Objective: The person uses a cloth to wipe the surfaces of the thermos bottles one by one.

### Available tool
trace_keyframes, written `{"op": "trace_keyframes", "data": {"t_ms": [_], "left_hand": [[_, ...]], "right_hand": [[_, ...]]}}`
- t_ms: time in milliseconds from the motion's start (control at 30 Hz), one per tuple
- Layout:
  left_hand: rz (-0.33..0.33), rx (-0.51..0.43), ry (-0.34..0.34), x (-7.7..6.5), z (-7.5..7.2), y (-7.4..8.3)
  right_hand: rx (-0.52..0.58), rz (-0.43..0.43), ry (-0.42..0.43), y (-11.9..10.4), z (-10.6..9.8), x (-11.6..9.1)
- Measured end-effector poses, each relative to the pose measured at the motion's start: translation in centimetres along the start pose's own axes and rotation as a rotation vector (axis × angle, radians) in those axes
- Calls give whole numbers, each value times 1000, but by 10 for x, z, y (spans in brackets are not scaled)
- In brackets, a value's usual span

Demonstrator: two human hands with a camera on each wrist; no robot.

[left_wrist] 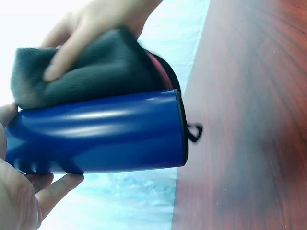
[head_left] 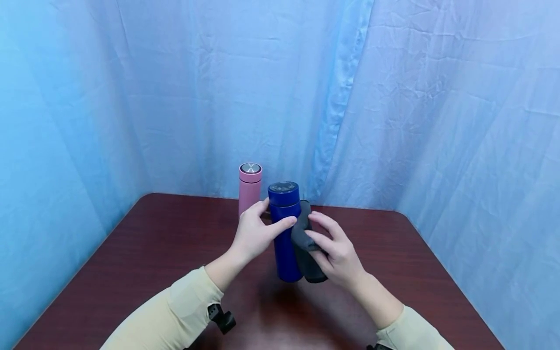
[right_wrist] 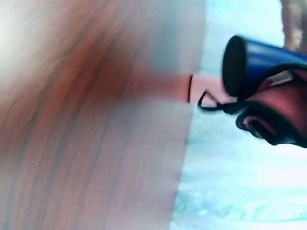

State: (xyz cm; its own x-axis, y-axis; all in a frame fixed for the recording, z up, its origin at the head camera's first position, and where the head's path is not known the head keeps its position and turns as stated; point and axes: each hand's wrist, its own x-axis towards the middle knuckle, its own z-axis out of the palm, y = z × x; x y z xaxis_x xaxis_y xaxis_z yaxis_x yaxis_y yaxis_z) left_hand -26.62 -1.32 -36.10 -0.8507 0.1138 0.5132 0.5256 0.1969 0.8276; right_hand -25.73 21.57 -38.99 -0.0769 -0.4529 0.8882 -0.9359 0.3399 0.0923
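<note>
see the blue flask (head_left: pixel 286 248) lifted off the counter (head_left: pixel 175 243), above its middle stretch, with the pink flask (head_left: pixel 250 194) standing upright behind and to the left. note the left hand (head_left: pixel 253 233) with fingers curled round the upper body, thumb across the front just below the cap (head_left: pixel 284 196): spread only as wide as the flask, and gripping it. note the right hand (head_left: pixel 339 250) with fingers partly bent, pinching the grey pouch (head_left: pixel 302 239) against the flask's right side.

expect the flask to feel stiff, smooth and rather slippery, judging by the gloss; probably moderately heavy, though cannot tell whether filled. best to wrap the upper or middle body, thumb opposite fingers, rather than trust the cap alone. expect the pouch to be light, soft and limp, creasing under any pinch; likely better taken by the dark-edged rim of the mouth than by the thin black loop (right_wrist: pixel 228 107) hanging there. guard more against slipping than against breakage.

read the flask's long axis as near vertical, with cap up and base (right_wrist: pixel 234 66) down, facing the counter without touching it. read the pouch's as roughly alongside, with the mouth, showing pink lining (right_wrist: pixel 285 103), turned down at the flask's base end and the upper part folded beneath the right hand's fingers.
</note>
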Motion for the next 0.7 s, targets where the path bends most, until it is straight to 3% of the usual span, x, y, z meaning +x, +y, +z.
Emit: {"op": "trace_keyframes", "data": {"t_ms": [200, 300, 367, 467, 600, 700], "left_hand": [[-4, 20, 45, 2, -2, -1], [2, 25, 48, 2, -3, -3], [26, 29, 31, 1, -2, -4], [66, 38, -13, -1, 2, -6], [92, 44, -54, -4, 6, -7], [106, 41, -57, -6, 7, -6]], "right_hand": [[284, 653, -136, -20, 7, -19], [439, 884, -170, -25, 2, -23], [496, 929, -128, -28, -2, -17], [493, 903, -10, -35, -7, 4], [422, 836, 133, -33, -8, 26], [265, 767, 149, -20, -3, 27]]}}
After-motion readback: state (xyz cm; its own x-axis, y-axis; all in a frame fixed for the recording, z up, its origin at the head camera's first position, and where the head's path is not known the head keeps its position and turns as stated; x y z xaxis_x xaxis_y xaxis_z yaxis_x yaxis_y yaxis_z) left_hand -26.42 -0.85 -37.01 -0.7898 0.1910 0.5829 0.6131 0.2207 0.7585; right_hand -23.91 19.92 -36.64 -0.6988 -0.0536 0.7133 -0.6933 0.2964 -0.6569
